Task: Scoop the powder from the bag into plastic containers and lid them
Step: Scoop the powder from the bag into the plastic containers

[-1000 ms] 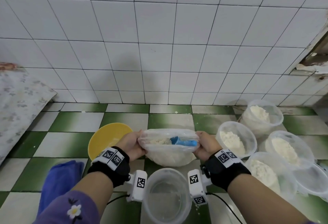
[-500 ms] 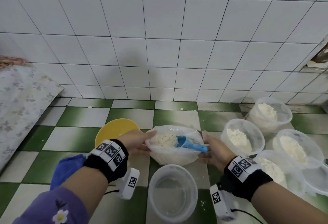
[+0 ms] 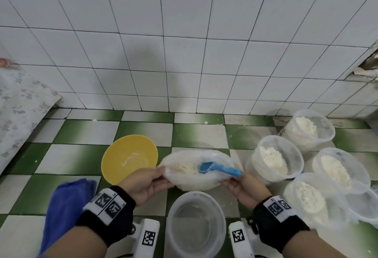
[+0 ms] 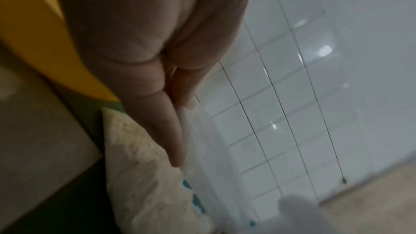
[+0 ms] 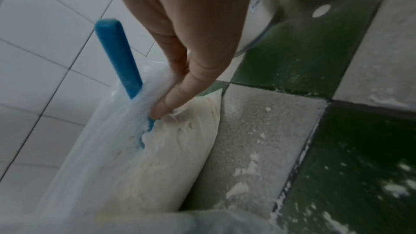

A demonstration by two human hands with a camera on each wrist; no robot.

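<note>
Presently the bag (image 3: 196,176) sits on the floor (image 3: 200,137) just beyond the empty tub (image 3: 195,223), mouth pulled wide, with powder (image 3: 185,167) showing and the blue scoop (image 3: 216,168) lying inside, its handle poking out over the right lip. Your left hand (image 3: 143,182) pinches the left lip between thumb and fingers; your right hand (image 3: 244,189) pinches the right lip beside the handle, thumb pressed on the film. Four filled tubs (image 3: 276,157) stand unlidded by the right edge of the floor; a yellow bowl (image 3: 128,157) sits left of the bag. My judgement: the mouth is being opened for the next scoop. Keep the left pinch firm so the lip stays up, move only the right hand to the handle, and carry each load low over the empty tub. Spilt powder already marks the tiles.
</note>
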